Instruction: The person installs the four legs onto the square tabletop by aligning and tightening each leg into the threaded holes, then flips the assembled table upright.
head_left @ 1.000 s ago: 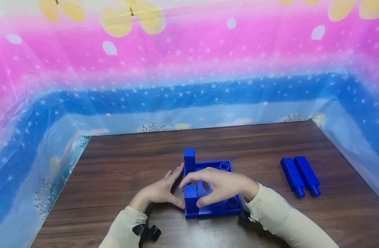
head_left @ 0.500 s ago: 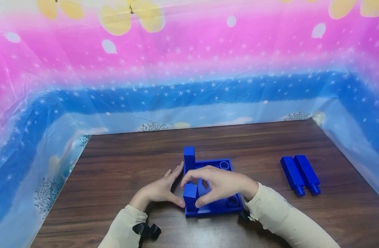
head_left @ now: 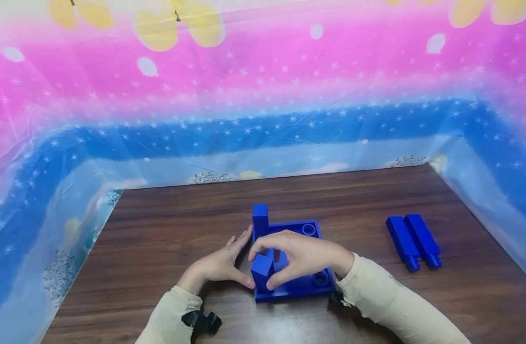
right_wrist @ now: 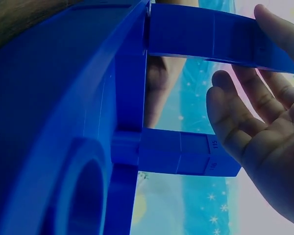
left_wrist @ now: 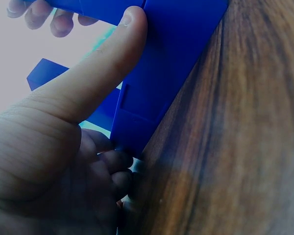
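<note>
A blue rectangular base with a raised rim lies on the table in the head view. Two blue square legs stand at its left corners. My right hand grips the near leg by its upper part, thumb on one side and fingers on the other. The far leg stands upright; in the right wrist view this leg carries small raised marks. My left hand rests along the base's left edge, fingers extended towards the far corner. Its thumb presses the base's side near the gripped leg.
Ring sockets show at the base's right corners, a far one and a near one. Two loose blue legs with threaded ends lie side by side on the wooden table, to the right. A patterned cloth surrounds the table.
The near leg has turned a little in my right hand, so its top face now sits askew to the base. My left hand has stayed at the base's edge.
</note>
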`<act>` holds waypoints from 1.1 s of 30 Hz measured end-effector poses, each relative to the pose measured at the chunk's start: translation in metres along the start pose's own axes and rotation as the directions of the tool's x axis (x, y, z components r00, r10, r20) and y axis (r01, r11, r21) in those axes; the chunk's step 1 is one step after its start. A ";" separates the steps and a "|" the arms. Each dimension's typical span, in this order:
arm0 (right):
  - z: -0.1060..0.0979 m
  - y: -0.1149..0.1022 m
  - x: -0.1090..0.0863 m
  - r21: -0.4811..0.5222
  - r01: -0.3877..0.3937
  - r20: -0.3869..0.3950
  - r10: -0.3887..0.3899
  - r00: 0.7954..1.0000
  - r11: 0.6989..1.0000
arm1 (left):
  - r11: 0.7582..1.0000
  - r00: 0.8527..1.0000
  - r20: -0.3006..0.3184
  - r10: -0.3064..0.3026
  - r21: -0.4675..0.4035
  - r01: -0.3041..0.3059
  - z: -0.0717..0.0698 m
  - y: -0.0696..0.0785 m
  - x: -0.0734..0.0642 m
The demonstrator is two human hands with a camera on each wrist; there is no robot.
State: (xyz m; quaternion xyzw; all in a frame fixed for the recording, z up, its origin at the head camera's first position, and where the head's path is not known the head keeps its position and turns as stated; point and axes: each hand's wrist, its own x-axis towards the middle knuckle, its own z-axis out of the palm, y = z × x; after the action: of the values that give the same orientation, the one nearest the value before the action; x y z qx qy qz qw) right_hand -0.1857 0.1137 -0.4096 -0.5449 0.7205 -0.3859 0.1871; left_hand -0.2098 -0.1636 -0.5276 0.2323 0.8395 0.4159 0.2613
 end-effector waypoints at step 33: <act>-0.001 0.002 0.000 -0.029 0.009 0.011 -0.009 1.000 1.000 | 0.999 1.000 0.011 0.017 -0.030 -0.017 0.000 -0.006 0.002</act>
State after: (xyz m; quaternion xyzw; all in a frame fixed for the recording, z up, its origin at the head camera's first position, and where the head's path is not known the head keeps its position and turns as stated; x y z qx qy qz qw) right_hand -0.1874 0.1143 -0.4109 -0.5531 0.7226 -0.3731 0.1812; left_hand -0.2126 -0.1659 -0.5329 0.2377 0.8298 0.4292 0.2657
